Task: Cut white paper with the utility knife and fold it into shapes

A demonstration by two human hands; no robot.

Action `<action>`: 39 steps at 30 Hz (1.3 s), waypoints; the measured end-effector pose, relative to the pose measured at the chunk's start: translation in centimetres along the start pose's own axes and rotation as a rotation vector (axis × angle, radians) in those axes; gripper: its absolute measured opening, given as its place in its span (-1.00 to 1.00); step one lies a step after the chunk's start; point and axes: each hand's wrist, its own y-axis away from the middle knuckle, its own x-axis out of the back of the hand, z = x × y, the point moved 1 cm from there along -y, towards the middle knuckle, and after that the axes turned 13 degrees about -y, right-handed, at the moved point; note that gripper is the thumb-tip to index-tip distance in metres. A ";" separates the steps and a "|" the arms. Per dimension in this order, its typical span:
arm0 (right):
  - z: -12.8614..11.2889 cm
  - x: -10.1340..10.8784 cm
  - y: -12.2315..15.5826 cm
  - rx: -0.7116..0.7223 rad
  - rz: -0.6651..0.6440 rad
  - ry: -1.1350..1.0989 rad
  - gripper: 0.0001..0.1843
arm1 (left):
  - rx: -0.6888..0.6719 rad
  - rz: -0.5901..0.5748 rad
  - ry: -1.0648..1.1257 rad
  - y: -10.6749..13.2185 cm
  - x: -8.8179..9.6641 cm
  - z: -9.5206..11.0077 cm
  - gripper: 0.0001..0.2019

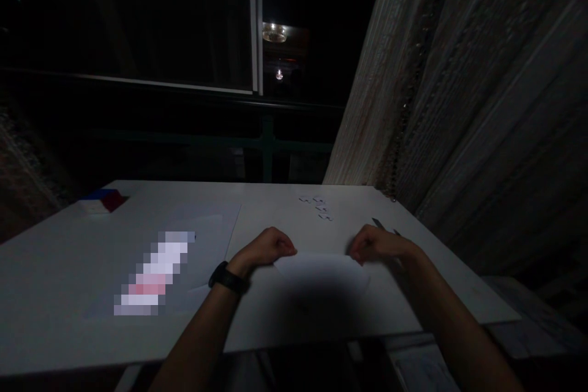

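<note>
A rounded piece of white paper (321, 272) lies on the white table (59, 282) in front of me. My left hand (269, 248), with a dark watch (226, 278) on the wrist, is closed in a pinch on the paper's upper left edge. My right hand (374, 244) is closed in a pinch on its upper right edge. The two hands are level with each other and a paper's width apart.
Several small paper scraps (318, 206) lie beyond the hands. A thin dark tool (383, 226) rests just behind my right hand. A larger paper sheet (202, 239) lies at left, a red, white and blue box (101, 201) at the far left corner. A curtain (459, 104) hangs at right.
</note>
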 end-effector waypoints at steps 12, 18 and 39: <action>0.1 -0.8 -4.7 0.133 0.189 -0.112 -0.51 | 0.048 0.130 0.075 -0.3 0.8 0.0 -0.73; 0.4 -0.1 -5.9 0.108 0.226 -0.008 -0.52 | 0.172 0.038 0.175 0.1 1.2 -1.2 -0.64; -0.4 -5.3 -6.8 0.097 -0.033 -0.123 -0.62 | 0.029 -0.374 0.203 0.4 -0.9 2.2 -0.62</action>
